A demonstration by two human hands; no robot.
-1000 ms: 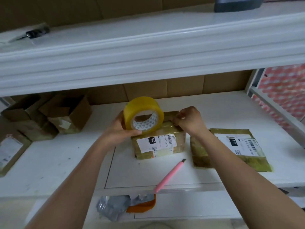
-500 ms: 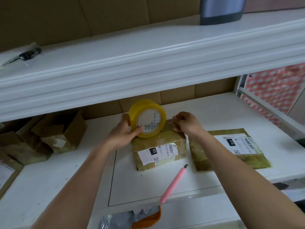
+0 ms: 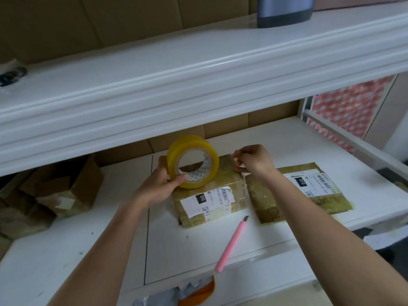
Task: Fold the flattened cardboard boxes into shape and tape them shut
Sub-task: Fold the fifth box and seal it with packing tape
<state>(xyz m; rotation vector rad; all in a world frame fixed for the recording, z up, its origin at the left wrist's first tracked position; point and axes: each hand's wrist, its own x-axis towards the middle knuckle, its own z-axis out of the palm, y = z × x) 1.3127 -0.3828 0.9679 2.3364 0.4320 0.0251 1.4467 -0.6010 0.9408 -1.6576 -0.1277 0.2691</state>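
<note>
A small folded cardboard box [image 3: 209,195] with a white label stands in the middle of the white desk [image 3: 66,250]. My left hand [image 3: 159,184] grips a yellow tape roll [image 3: 192,161], held upright over the box's left top. At the box's far right top edge my right hand [image 3: 251,160] pinches the tape's loose end with curled fingers. A flattened labelled box [image 3: 298,193] lies just right of the folded one.
A pink utility knife [image 3: 231,244] lies on the desk in front of the box. Several open brown boxes [image 3: 66,188] sit at the left. A white shelf [image 3: 198,74] overhangs the work area, carrying a dark container [image 3: 284,9]. Grey and orange bags [image 3: 187,292] lie below the desk edge.
The view has shifted a little. My left hand has tilted the tape roll slightly to the right over the box while my right hand stays at the box's far right edge.
</note>
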